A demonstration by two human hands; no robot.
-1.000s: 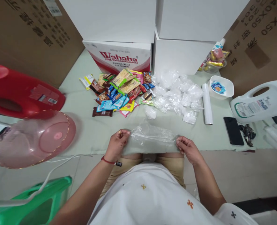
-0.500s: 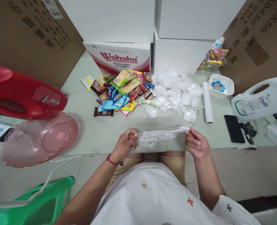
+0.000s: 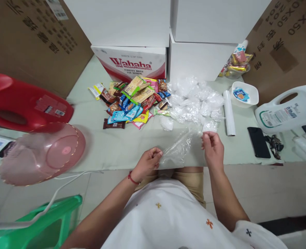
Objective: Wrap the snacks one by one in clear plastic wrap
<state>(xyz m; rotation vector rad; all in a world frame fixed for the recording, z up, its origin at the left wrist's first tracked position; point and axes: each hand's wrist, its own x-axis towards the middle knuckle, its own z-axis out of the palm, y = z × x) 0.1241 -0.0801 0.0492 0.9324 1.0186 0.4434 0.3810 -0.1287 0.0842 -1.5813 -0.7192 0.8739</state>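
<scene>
My left hand (image 3: 150,160) pinches the near left end of a thin clear plastic bag (image 3: 177,147), just above the table's front edge. The bag spreads up and to the right, crinkled and see-through. My right hand (image 3: 213,148) is closed, thumb against fingers, at the bag's right side; the film there is so clear that its edge at the fingertips is hard to make out. Beyond the hands lies a heap of crumpled clear plastic bags (image 3: 191,100). Left of it is a pile of colourful wrapped snacks (image 3: 134,100).
Right of the bags are a white roll (image 3: 229,114), a white bowl (image 3: 251,97) with blue packets, a phone (image 3: 259,142), keys (image 3: 274,145) and a white jug (image 3: 290,107). A pink bowl (image 3: 44,152) and red jug (image 3: 20,103) stand left. Boxes (image 3: 132,62) line the back.
The bag has gone from a narrow stretched strip to a wider, slanted sheet. My left hand has moved right and my right hand slightly up and left, bringing them closer together.
</scene>
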